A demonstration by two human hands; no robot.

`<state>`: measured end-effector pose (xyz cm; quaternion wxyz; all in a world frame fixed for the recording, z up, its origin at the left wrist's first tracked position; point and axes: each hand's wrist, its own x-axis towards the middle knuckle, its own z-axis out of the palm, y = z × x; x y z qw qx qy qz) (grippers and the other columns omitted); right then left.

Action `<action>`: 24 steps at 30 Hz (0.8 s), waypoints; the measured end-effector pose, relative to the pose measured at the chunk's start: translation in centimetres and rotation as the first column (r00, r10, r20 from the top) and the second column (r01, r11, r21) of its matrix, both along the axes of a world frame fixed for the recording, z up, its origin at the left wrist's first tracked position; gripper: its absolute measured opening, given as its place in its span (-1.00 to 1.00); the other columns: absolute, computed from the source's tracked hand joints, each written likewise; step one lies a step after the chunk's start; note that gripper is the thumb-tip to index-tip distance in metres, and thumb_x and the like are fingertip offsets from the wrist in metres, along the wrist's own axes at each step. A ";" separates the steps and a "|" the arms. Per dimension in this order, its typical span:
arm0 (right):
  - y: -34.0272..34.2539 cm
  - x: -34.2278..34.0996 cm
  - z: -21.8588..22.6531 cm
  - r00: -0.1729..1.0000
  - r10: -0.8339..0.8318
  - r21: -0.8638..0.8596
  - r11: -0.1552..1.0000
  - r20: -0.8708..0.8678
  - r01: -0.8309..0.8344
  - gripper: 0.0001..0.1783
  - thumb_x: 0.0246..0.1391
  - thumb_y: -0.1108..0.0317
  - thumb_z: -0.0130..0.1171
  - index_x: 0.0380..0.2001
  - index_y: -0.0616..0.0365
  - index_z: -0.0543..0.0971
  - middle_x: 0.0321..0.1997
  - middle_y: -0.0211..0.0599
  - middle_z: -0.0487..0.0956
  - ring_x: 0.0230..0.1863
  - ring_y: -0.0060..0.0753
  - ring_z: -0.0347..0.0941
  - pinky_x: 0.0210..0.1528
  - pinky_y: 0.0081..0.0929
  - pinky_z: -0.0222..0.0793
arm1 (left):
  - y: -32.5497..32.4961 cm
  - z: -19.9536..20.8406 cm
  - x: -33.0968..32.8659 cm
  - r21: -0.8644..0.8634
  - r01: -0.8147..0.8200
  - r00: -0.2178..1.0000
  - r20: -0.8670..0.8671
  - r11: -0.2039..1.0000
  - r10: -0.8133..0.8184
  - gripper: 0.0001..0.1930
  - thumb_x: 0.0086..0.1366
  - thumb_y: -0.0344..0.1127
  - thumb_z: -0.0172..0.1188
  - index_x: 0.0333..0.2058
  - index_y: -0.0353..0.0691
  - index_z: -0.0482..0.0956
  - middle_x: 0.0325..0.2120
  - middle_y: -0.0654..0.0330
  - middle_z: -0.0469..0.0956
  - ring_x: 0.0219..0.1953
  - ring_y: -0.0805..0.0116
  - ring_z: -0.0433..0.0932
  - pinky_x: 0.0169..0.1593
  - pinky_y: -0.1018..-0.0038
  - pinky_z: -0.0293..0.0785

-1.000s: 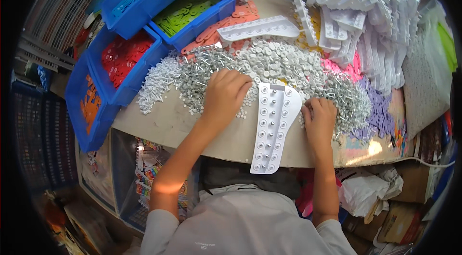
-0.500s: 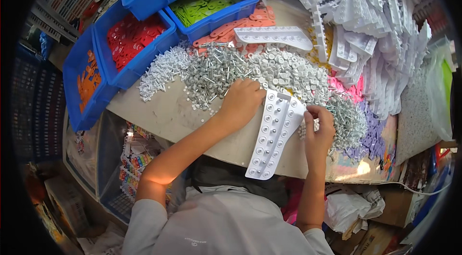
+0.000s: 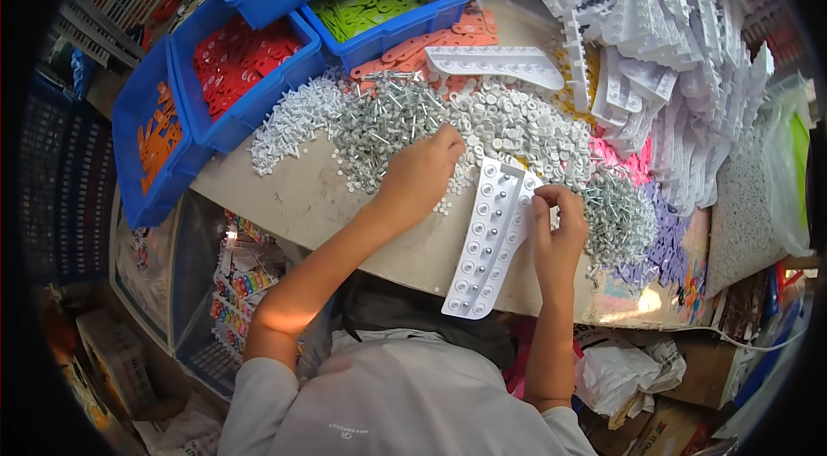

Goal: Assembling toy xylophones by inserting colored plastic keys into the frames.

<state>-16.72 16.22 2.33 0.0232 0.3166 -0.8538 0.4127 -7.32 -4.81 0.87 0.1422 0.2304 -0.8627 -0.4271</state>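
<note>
Just left of the right hand (image 3: pixel 560 222), the white strip (image 3: pixel 489 241) has its stud row seemingly filled; this and the left hand (image 3: pixel 418 176) curl, holding what I cannot tell.

White panel (image 3: pixel 494 236), ringed in rows; blue bins (image 3: pixel 396 34); purple strips (image 3: pixel 665 236).

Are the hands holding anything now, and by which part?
The right hand is at the upper right edge of the white studded strip; grip or mere touch can't be told. The left hand, by the white caps, shows nothing clearly held.
</note>
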 end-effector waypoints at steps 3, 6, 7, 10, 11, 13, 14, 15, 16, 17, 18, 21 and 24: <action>-0.2 -0.5 -0.1 0.999 0.025 0.023 0.999 -0.041 -0.024 -0.92 0.17 0.52 0.21 -0.27 0.28 0.57 -0.32 -0.27 0.55 -0.25 -0.38 0.46 -0.10 -0.40 0.36 | -0.4 0.1 0.3 0.388 0.071 0.985 -0.174 0.919 -0.003 -0.83 0.48 -0.30 0.10 -0.20 -0.31 0.54 -0.51 0.15 0.61 -0.51 0.45 0.56 -0.45 0.48 0.45; -0.5 -1.3 -0.8 0.999 0.037 -0.004 0.999 0.016 -0.037 -0.92 0.16 0.50 0.21 -0.29 0.27 0.55 -0.34 -0.32 0.52 -0.25 -0.40 0.41 -0.08 -0.38 0.33 | -1.1 0.9 0.4 0.743 0.126 0.963 -0.252 0.657 0.101 -0.81 0.49 -0.29 0.12 -0.18 -0.32 0.57 -0.49 0.19 0.61 -0.47 0.59 0.54 -0.51 0.64 0.42; -0.6 -1.5 -0.9 0.999 0.022 0.002 1.000 0.041 -0.022 -0.92 0.16 0.50 0.21 -0.29 0.27 0.56 -0.34 -0.33 0.52 -0.26 -0.41 0.40 -0.10 -0.40 0.32 | -1.6 0.7 0.3 0.783 0.119 0.958 -0.253 0.610 0.138 -0.79 0.48 -0.30 0.13 -0.15 -0.36 0.60 -0.47 0.18 0.61 -0.47 0.58 0.54 -0.54 0.69 0.41; -1.1 -2.2 -1.4 0.996 0.021 -0.010 1.000 0.085 -0.020 -0.92 0.15 0.50 0.21 -0.29 0.25 0.56 -0.35 -0.36 0.51 -0.29 -0.43 0.39 -0.15 -0.43 0.32 | -2.0 0.3 0.2 0.797 0.093 0.958 -0.235 0.596 0.166 -0.79 0.49 -0.32 0.12 -0.12 -0.35 0.63 -0.44 0.17 0.63 -0.44 0.59 0.54 -0.51 0.68 0.43; -1.2 -2.4 -1.7 0.994 0.032 -0.026 0.999 0.104 -0.030 -0.93 0.15 0.49 0.22 -0.29 0.24 0.56 -0.36 -0.37 0.50 -0.31 -0.44 0.38 -0.17 -0.45 0.31 | -1.9 0.1 0.0 0.797 0.092 0.957 -0.236 0.597 0.168 -0.79 0.49 -0.32 0.12 -0.12 -0.35 0.63 -0.44 0.17 0.63 -0.44 0.59 0.54 -0.51 0.68 0.43; -1.3 -2.6 -2.0 0.996 0.027 -0.004 1.000 0.079 -0.027 -0.92 0.16 0.49 0.22 -0.28 0.24 0.56 -0.36 -0.37 0.50 -0.32 -0.44 0.37 -0.19 -0.47 0.30 | -1.1 -0.4 -0.7 0.671 0.072 0.977 -0.196 0.738 0.083 -0.80 0.48 -0.35 0.11 -0.10 -0.33 0.64 -0.40 0.19 0.64 -0.38 0.54 0.57 -0.40 0.55 0.53; -1.3 -2.7 -2.2 0.998 0.019 0.018 1.000 0.055 -0.020 -0.92 0.16 0.49 0.22 -0.27 0.23 0.57 -0.37 -0.37 0.50 -0.34 -0.45 0.36 -0.21 -0.48 0.30 | -0.5 -0.8 -1.1 0.671 0.070 0.977 -0.195 0.738 0.086 -0.80 0.48 -0.35 0.11 -0.10 -0.33 0.64 -0.40 0.19 0.64 -0.38 0.54 0.57 -0.40 0.55 0.53; -1.4 -2.6 -2.3 0.998 0.022 0.019 1.000 0.055 -0.023 -0.92 0.16 0.49 0.22 -0.27 0.23 0.57 -0.37 -0.37 0.50 -0.34 -0.45 0.36 -0.21 -0.48 0.30 | 0.1 -1.2 -1.6 0.432 0.094 0.960 -0.278 0.897 0.033 -0.81 0.46 -0.37 0.10 -0.10 -0.31 0.64 -0.36 0.19 0.65 -0.35 0.47 0.59 -0.32 0.47 0.55; -1.6 -2.4 -2.4 0.994 -0.021 -0.005 1.000 0.107 0.021 -0.93 0.17 0.50 0.22 -0.27 0.23 0.56 -0.37 -0.36 0.49 -0.33 -0.44 0.36 -0.21 -0.48 0.30 | 0.7 -1.6 -1.9 0.158 0.099 0.940 -0.340 0.983 -0.040 -0.81 0.45 -0.39 0.10 -0.10 -0.29 0.64 -0.33 0.18 0.66 -0.32 0.39 0.61 -0.23 0.39 0.57; -1.7 -2.3 -2.6 0.985 -0.065 -0.026 0.997 0.159 0.070 -0.93 0.17 0.51 0.21 -0.27 0.23 0.55 -0.37 -0.34 0.49 -0.33 -0.44 0.35 -0.20 -0.47 0.31 | 1.2 -1.7 -2.2 -0.003 0.074 0.940 -0.333 0.997 -0.071 -0.83 0.39 -0.40 0.14 -0.12 -0.26 0.63 -0.26 0.16 0.65 -0.23 0.20 0.63 -0.13 0.27 0.55; -1.7 -2.2 -2.9 0.985 -0.065 -0.026 0.997 0.158 0.069 -0.93 0.17 0.51 0.21 -0.27 0.23 0.55 -0.37 -0.34 0.49 -0.33 -0.44 0.35 -0.20 -0.47 0.31 | 1.5 -1.7 -2.5 -0.002 0.074 0.940 -0.334 0.997 -0.070 -0.83 0.39 -0.40 0.14 -0.12 -0.26 0.63 -0.26 0.16 0.65 -0.23 0.20 0.63 -0.13 0.27 0.55; -1.8 -1.7 -3.3 0.998 -0.056 -0.008 0.998 -0.009 0.056 -0.93 0.18 0.51 0.21 -0.29 0.23 0.52 -0.37 -0.29 0.49 -0.30 -0.38 0.37 -0.20 -0.43 0.33 | 1.9 -2.1 -3.2 -0.316 0.133 0.931 -0.286 0.939 -0.228 -0.84 0.31 -0.41 0.20 -0.14 -0.22 0.59 -0.26 0.16 0.62 -0.12 0.12 0.58 -0.13 0.24 0.55; -2.0 -1.3 -3.1 0.997 -0.070 -0.011 0.997 -0.027 0.070 -0.89 0.17 0.52 0.21 -0.35 0.26 0.46 -0.33 -0.17 0.47 -0.20 -0.14 0.35 -0.11 -0.27 0.31 | 2.0 -2.2 -3.5 -0.369 0.148 0.920 -0.290 0.918 -0.265 -0.85 0.29 -0.42 0.21 -0.16 -0.24 0.59 -0.29 0.17 0.60 -0.16 0.13 0.56 -0.13 0.27 0.54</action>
